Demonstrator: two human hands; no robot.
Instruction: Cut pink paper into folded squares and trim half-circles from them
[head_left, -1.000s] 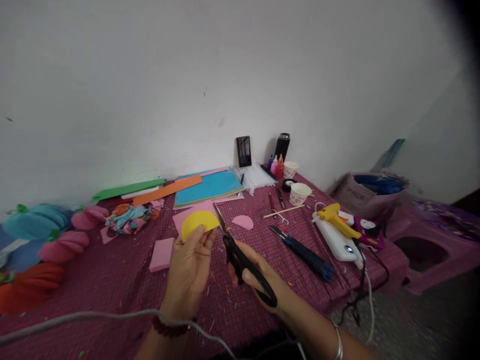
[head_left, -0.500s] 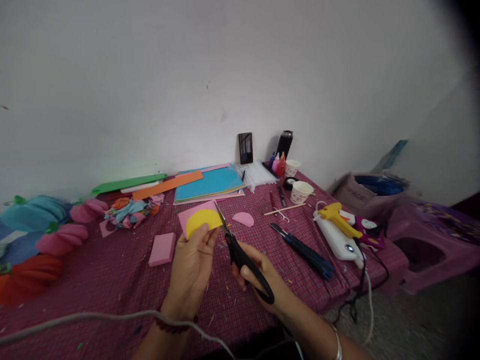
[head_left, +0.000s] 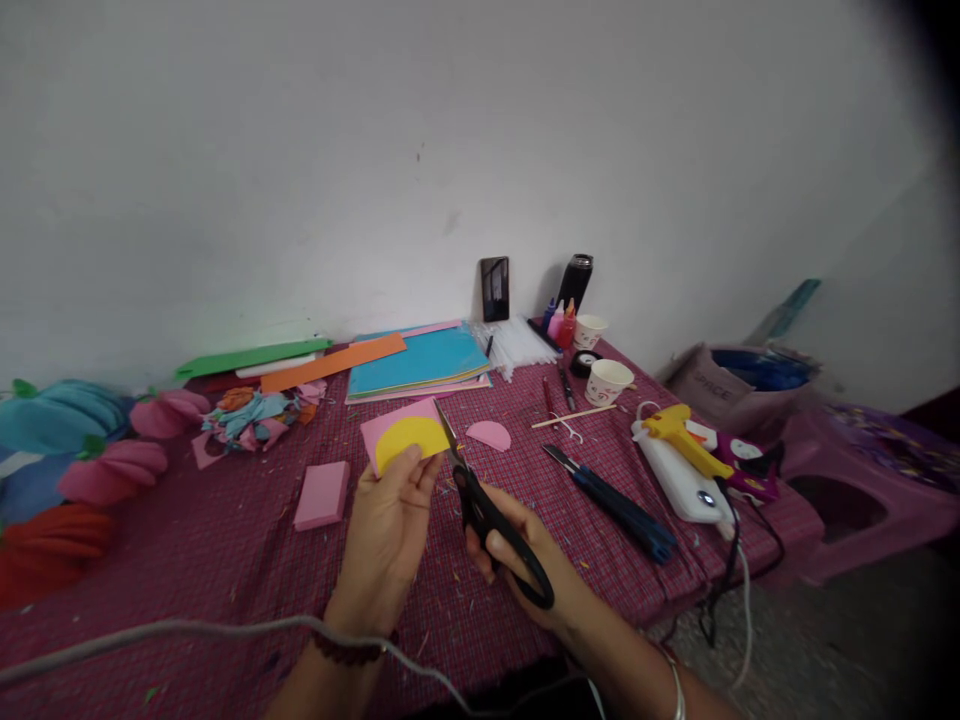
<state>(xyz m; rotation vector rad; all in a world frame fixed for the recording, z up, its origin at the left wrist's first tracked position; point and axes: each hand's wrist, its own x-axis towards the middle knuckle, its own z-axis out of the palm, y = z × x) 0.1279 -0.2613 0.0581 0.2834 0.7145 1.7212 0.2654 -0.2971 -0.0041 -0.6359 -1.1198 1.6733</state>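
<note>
My left hand point(head_left: 395, 510) pinches a pink paper sheet point(head_left: 377, 430) together with a yellow paper half circle point(head_left: 409, 436) lying over it. Black-handled scissors point(head_left: 480, 505) sit in my right hand point(head_left: 525, 550), their blades at the right edge of the pink and yellow paper. Whether the blades bite into the paper I cannot tell. Just right of the blades, a cut pink half circle point(head_left: 489, 435) lies on the checked tablecloth point(head_left: 255, 560). A stack of pink paper pieces point(head_left: 322, 495) rests left of my left hand.
Paper pumpkins point(head_left: 112, 470) and paper scraps point(head_left: 251, 420) lie at left. Coloured sheets point(head_left: 420, 362) and a phone point(head_left: 495, 289) are at the back. A utility knife point(head_left: 615, 505), paper cup point(head_left: 608, 382) and yellow glue gun point(head_left: 686, 440) occupy the right. A cable point(head_left: 225, 628) crosses in front.
The view has shifted slightly. Both hands keep their hold on the paper and the scissors, with little visible movement of either.
</note>
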